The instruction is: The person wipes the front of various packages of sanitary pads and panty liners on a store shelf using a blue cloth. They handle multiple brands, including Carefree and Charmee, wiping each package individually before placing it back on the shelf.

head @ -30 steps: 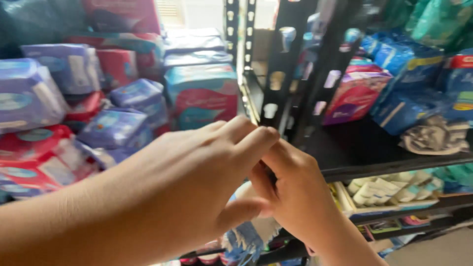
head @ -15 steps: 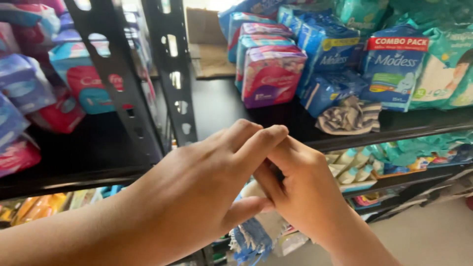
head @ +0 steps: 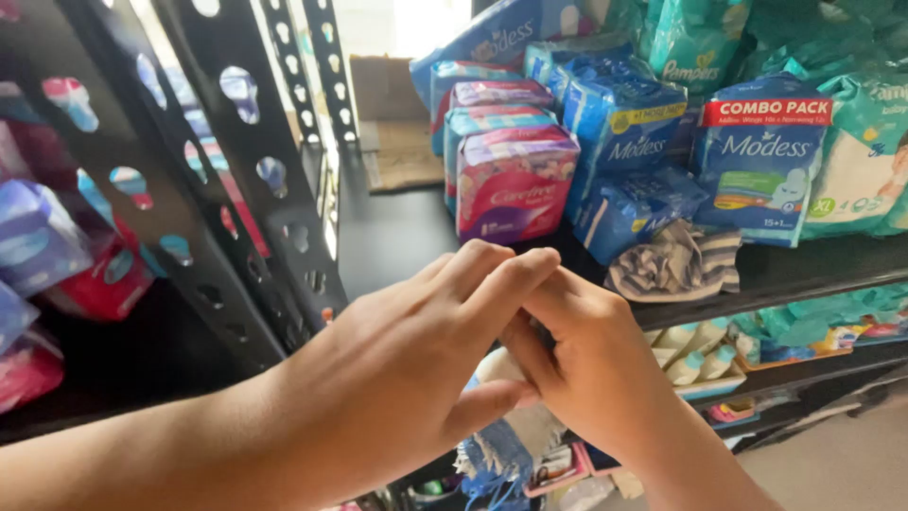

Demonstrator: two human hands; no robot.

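My left hand (head: 397,378) and my right hand (head: 591,364) meet in front of a black metal shelf. The left fingers lie over the right hand's knuckles, and the left thumb presses against a white and blue fringed cloth (head: 497,445). This cloth hangs down from between the two hands. My right hand is curled around its upper part, which is mostly hidden. Straight behind the hands, on the shelf board (head: 397,237), stand a pink and purple pad pack (head: 511,185) and a crumpled striped cloth (head: 673,260).
Blue pad packs (head: 761,156) and green diaper packs (head: 865,161) fill the right of the shelf. A black perforated upright (head: 241,161) stands at the left, with more packs (head: 38,241) behind it. Lower shelves hold small bottles (head: 695,360). A cardboard box (head: 392,123) lies at the back.
The view has swung right, from the left shelf bay to the bay with blue and green packs. My hands have stayed joined on the cloth in the same pose.
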